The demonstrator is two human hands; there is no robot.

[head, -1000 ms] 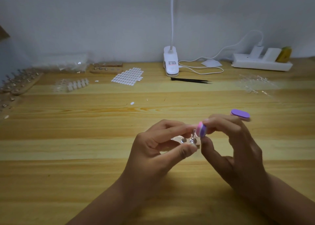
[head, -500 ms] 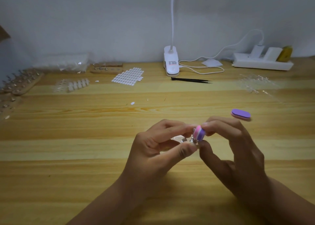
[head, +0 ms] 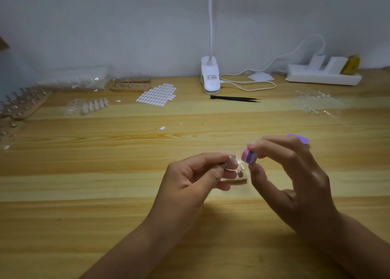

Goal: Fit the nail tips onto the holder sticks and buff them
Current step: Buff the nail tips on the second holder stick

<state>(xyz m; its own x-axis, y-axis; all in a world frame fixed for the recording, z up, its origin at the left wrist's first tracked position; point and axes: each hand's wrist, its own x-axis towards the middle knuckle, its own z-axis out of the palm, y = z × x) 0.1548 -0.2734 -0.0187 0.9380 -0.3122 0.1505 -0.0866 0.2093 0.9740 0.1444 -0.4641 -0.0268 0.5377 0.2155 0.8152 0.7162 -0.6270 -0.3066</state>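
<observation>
So the left hand (head: 190,181) is pinching a holder stick (head: 226,163) between thumb and forefinger, with the other fingers curled underneath. The nail tip (head: 232,159) sits on the stick's end, right by the fingertips. The right hand (head: 295,173) has a little pink-and-purple buffer block (head: 249,156) pinched between thumb and forefinger, the rest of the fingers fanned out loose. Both hover just above the surface (head: 105,173), over a small wooden base (head: 237,180).

Key bit: the tip is just left of the block, close but not touching. The stick looks like it runs roughly left to right, with the tip end aimed at the block's striped face. It's mostly buried in fingers, so I can't swear to that. I'd guess buffing only needs a tiny nudge left from the right hand. A spare purple buffer (head: 300,139) lies behind that hand.
</observation>
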